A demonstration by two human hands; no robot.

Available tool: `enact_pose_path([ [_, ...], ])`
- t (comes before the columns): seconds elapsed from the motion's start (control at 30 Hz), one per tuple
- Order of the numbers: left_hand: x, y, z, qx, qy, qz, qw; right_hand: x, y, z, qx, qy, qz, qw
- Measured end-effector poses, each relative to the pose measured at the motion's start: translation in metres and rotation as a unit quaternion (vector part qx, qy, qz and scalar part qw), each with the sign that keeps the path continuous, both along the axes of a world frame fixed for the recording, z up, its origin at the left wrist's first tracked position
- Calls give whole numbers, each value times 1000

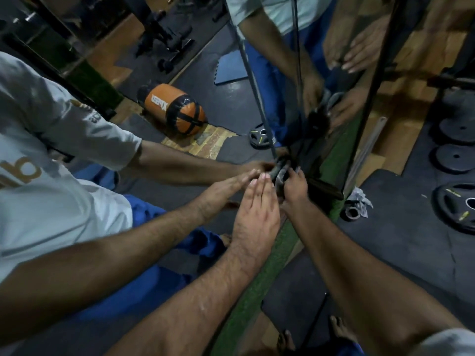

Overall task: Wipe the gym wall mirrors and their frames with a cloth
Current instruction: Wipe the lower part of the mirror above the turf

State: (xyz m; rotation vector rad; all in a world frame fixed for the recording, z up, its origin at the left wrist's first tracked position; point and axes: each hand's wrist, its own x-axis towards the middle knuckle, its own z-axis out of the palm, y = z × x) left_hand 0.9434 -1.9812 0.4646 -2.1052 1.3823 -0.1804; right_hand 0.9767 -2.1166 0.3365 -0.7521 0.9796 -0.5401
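Mirror glass (180, 80) runs down the left of my view, its dark frame strip (259, 116) ending right at my fingertips, so I am working low on the wall, near the floor. How much is already wiped I cannot judge; no clean-versus-dirty boundary shows, and I would guess most panels and frames remain.

My right hand (295, 187) is closed around a small grey cloth (281, 173), bunched and pressed against the bottom of the frame at the corner where two mirror panels meet. My left hand (257, 214) is just beside it, flat and unclenched, fingers together, palm laid on the glass as a brace and holding nothing.

Beyond the right hand, a crumpled rag (359, 199) lies on the black mat near the green turf strip (259, 273), with weight plates (456, 209) farther out.
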Motion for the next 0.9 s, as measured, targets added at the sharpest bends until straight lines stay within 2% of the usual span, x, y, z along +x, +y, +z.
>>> enact_pose_path([
  [0.07, 3, -7, -6, 12, -8, 5, 1000, 9, -18, 7, 13, 17, 10, 1000],
  [0.1, 3, -9, -10, 17, -11, 7, 1000, 15, -23, 11, -1, 12, -16, 1000],
  [0.17, 3, -13, -18, 26, -14, 11, 1000, 21, -27, 25, -108, 48, -71, 990],
  [0.23, 4, -15, -23, 27, -8, 20, 999, 21, -18, 17, -204, 67, -78, 974],
  [0.27, 4, -15, -26, 25, -2, 25, 999, 20, -14, 5, -208, 48, -73, 974],
  [0.3, 5, -15, -28, 21, 3, 28, 999, 20, -14, -12, -169, 36, -71, 982],
  [0.4, 4, -13, -36, 3, 23, 34, 999, 26, -32, -29, 25, -15, -102, 994],
  [0.43, 3, -13, -40, -4, 33, 36, 999, 30, -41, -33, 51, -5, -98, 994],
  [0.5, 0, -12, -49, -25, 53, 43, 997, 33, -44, -29, 11, 23, -90, 996],
  [0.57, -1, -10, -62, -59, 58, 42, 996, 28, -33, -22, -56, 0, -143, 988],
  [0.63, 2, -9, -73, -96, 38, 28, 994, 20, -18, -33, -114, -10, -135, 984],
  [0.67, 5, -8, -79, -106, 27, 18, 994, 18, -14, -35, -126, -4, -129, 984],
  [0.77, 12, -3, -95, -147, -12, -17, 989, 33, -27, -52, -72, 6, -180, 981],
  [0.9, 19, 2, -110, -210, -42, -48, 976, 29, -19, -61, -140, -1, -142, 980],
])
